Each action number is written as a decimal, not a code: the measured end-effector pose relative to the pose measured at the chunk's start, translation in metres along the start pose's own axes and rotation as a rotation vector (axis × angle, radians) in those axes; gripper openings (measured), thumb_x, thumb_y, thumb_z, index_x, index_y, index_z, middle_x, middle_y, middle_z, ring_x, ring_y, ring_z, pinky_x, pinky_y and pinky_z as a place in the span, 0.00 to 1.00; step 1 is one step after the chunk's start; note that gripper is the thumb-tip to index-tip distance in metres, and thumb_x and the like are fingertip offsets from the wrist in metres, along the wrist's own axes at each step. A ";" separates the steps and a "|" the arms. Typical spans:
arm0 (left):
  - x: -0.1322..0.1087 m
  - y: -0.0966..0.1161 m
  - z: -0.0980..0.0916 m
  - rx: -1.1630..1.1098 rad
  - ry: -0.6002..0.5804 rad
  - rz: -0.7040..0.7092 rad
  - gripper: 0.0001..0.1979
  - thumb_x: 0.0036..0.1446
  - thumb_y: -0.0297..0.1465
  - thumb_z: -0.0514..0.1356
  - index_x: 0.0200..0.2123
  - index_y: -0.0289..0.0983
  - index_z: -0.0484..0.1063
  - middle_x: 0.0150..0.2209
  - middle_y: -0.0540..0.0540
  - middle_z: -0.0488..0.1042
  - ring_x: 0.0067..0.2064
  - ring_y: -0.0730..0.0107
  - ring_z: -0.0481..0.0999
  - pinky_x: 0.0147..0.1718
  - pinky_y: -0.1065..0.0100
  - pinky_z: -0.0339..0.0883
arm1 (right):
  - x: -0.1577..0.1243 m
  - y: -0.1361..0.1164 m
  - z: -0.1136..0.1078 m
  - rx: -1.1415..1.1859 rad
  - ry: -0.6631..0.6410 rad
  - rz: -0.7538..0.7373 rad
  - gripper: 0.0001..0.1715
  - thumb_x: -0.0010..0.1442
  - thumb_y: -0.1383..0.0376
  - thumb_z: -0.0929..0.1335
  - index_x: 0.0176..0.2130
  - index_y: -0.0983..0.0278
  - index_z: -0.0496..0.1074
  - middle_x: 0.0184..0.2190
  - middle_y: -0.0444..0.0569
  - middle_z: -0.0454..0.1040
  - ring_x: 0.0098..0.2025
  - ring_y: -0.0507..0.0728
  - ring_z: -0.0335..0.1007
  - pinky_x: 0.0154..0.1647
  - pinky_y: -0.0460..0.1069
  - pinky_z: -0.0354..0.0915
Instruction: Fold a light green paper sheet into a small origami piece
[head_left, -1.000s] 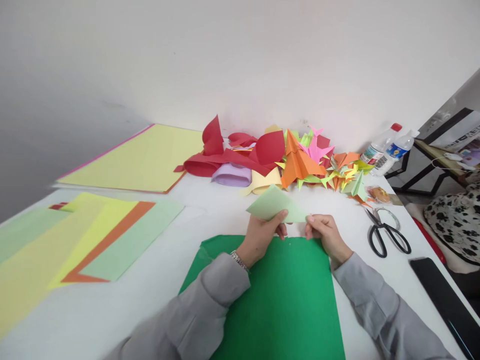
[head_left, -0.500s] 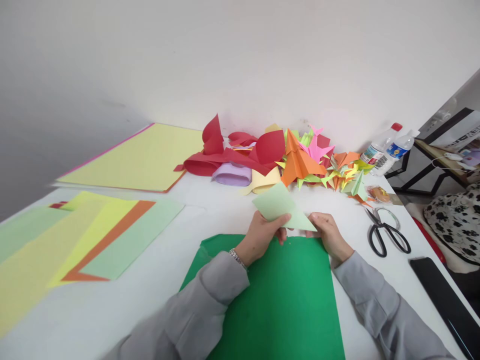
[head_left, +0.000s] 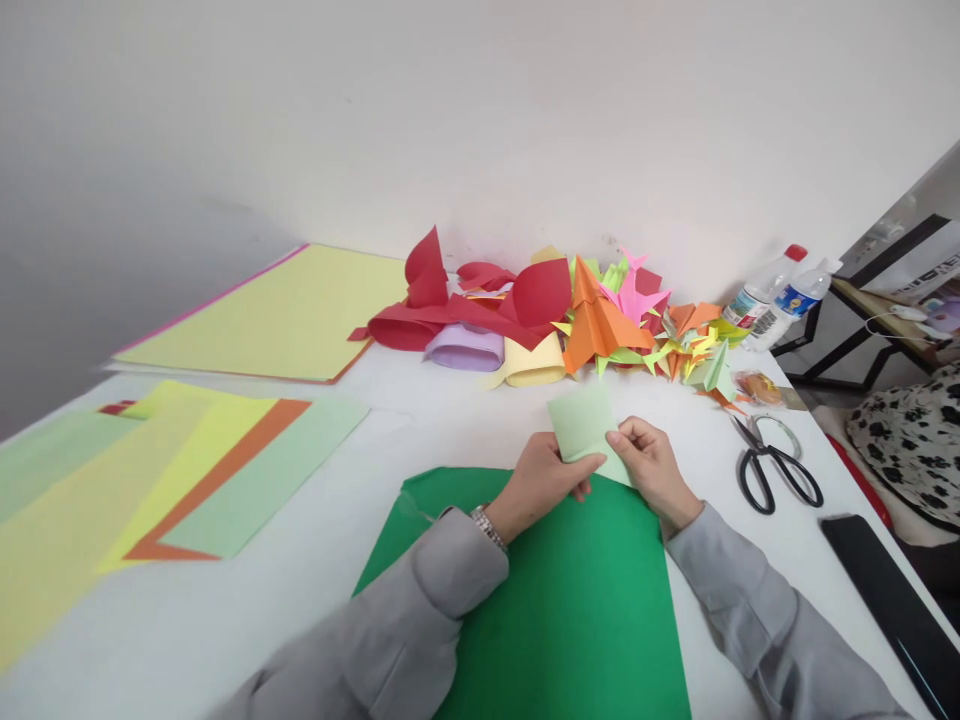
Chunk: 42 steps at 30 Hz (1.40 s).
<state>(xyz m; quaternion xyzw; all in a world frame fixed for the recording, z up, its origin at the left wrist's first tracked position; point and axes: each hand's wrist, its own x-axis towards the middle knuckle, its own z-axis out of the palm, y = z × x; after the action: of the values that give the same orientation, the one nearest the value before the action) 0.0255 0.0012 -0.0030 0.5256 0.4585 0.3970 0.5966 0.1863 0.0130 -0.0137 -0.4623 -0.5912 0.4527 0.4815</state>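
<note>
Two hands: left hand [head_left: 544, 480] and right hand [head_left: 651, 468]. One pale green folded paper [head_left: 581, 425], pinched by both. One dark green sheet [head_left: 570, 600] on the worktop [head_left: 420, 420]. One wristwatch [head_left: 487, 525]. One pair of scissors [head_left: 776, 468]. Two plastic bottles [head_left: 761, 290]. One black flat device [head_left: 892, 590]. One stack of yellow sheets [head_left: 285, 315]. At least five overlapping loose sheets [head_left: 262, 480] at far left. One heap of folded paper figures [head_left: 600, 320], too tangled to count.

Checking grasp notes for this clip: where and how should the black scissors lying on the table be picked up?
By the two handle loops, from the near side. The scissors lie flat on the white table, right of the right hand, with the loops toward the person and slightly spread and the blades pointing away. That hand and the left hand pinch the pale green paper.
</note>
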 end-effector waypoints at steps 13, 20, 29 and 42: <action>0.003 0.001 -0.004 -0.346 0.051 -0.028 0.16 0.33 0.36 0.72 0.17 0.33 0.70 0.11 0.52 0.69 0.14 0.77 0.65 0.14 0.74 0.59 | -0.014 -0.012 0.018 -0.064 0.249 -0.099 0.21 0.57 0.50 0.67 0.24 0.62 0.61 0.19 0.39 0.57 0.23 0.50 0.51 0.25 0.47 0.53; 0.002 0.000 -0.004 -0.351 0.019 -0.018 0.18 0.43 0.41 0.67 0.17 0.33 0.69 0.14 0.49 0.71 0.15 0.75 0.67 0.15 0.73 0.61 | -0.013 -0.011 0.016 -0.052 0.258 -0.052 0.22 0.56 0.49 0.67 0.23 0.61 0.60 0.19 0.39 0.56 0.23 0.51 0.50 0.25 0.47 0.52; 0.004 -0.001 -0.004 -0.297 0.134 0.072 0.18 0.44 0.40 0.67 0.16 0.35 0.65 0.12 0.52 0.69 0.13 0.77 0.64 0.14 0.73 0.61 | -0.011 -0.006 0.015 -0.029 0.239 -0.026 0.22 0.55 0.50 0.68 0.23 0.61 0.60 0.19 0.38 0.54 0.23 0.50 0.47 0.25 0.47 0.50; 0.003 0.001 -0.005 -0.306 0.140 0.020 0.24 0.50 0.49 0.60 0.17 0.34 0.67 0.13 0.48 0.69 0.14 0.73 0.67 0.14 0.71 0.64 | -0.008 -0.002 0.013 0.012 0.243 0.007 0.22 0.54 0.50 0.68 0.23 0.62 0.60 0.19 0.38 0.54 0.23 0.50 0.46 0.25 0.47 0.49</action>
<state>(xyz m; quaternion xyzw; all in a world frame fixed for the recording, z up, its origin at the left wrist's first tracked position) 0.0216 0.0058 -0.0027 0.4042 0.4276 0.5038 0.6324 0.1741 0.0039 -0.0143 -0.5128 -0.5241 0.3988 0.5508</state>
